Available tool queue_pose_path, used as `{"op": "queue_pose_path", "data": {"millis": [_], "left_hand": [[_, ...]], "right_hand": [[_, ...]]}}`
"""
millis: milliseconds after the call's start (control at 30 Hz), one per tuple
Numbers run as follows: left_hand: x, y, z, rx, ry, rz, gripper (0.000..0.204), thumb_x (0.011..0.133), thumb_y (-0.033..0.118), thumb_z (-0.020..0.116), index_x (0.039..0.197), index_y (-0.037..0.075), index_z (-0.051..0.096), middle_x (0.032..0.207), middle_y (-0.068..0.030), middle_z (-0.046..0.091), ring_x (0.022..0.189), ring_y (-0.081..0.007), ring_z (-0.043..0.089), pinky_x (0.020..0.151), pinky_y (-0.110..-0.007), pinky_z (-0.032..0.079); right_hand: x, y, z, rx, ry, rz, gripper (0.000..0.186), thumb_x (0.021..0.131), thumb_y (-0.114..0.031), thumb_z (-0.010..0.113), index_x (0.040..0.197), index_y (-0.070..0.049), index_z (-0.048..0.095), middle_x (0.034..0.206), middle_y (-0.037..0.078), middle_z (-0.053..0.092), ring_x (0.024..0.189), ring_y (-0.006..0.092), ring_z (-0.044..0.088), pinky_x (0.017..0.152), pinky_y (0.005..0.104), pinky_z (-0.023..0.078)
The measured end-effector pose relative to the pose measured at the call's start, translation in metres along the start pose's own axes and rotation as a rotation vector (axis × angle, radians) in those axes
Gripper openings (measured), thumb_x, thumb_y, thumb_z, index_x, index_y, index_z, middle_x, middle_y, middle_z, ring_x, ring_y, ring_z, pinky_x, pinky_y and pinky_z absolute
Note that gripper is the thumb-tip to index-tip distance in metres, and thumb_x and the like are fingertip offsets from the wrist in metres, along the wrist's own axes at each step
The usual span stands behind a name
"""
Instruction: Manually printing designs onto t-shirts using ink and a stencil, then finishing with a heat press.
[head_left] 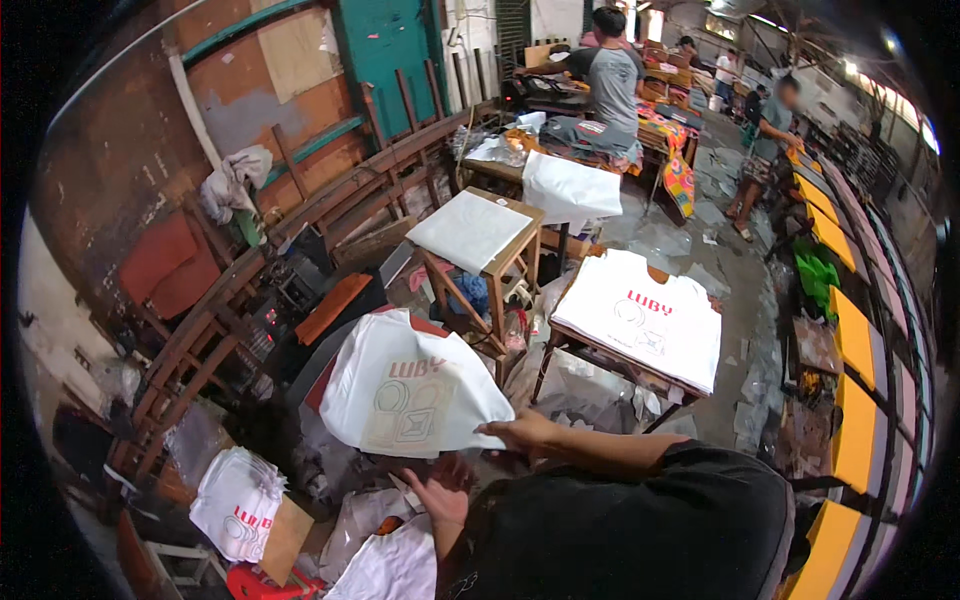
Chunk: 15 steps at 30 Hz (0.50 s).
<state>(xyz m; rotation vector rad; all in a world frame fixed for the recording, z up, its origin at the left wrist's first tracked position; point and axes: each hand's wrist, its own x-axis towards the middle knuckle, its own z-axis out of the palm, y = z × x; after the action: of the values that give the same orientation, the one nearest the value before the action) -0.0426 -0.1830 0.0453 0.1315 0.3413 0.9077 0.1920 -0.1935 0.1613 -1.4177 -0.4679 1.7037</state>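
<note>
Head view, looking down: a person's right hand point(525, 432) pinched the lower edge of a white printed T-shirt point(410, 385) spread over a board w/ red corners showing, fingers closed on the cloth. Left hand point(440, 497) sat just below the shirt's hem, palm open, holding nothing; contact w/ the fabric couldn't be told. A stack of printed shirts point(238, 500) lay at lower left, another shirt on a wooden stand point(640, 318) to the right. Lifting evenly by the hem, clear of the print, looked wisest.
</note>
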Motion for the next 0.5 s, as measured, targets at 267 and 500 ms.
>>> {"op": "queue_pose_path", "data": {"millis": [267,500], "left_hand": [[0.034,0.039,0.081,0.228,0.351,0.211,0.079,0.085,0.066,0.048,0.140,0.009,0.041,0.143,-0.0144,0.043,0.127,-0.0362,0.046,0.101,-0.058,0.040],[0.085,0.000,0.117,0.247,0.178,0.051,0.026,0.086,0.024,0.059,0.104,0.006,0.063,0.109,-0.0127,0.066,0.105,-0.0251,0.062,0.092,-0.050,0.050]], "right_hand": [[-0.110,-0.078,-0.065,-0.301,0.074,-0.492,0.023,0.086,-0.021,0.071,0.098,-0.002,0.068,0.083,0.003,0.067,0.072,0.0091,0.060,0.065,0.0277,0.047],[-0.198,-0.089,-0.147,0.140,0.455,-0.645,0.022,0.081,-0.008,0.069,0.095,0.008,0.061,0.078,0.012,0.066,0.066,0.0190,0.065,0.054,0.0303,0.055]]}}
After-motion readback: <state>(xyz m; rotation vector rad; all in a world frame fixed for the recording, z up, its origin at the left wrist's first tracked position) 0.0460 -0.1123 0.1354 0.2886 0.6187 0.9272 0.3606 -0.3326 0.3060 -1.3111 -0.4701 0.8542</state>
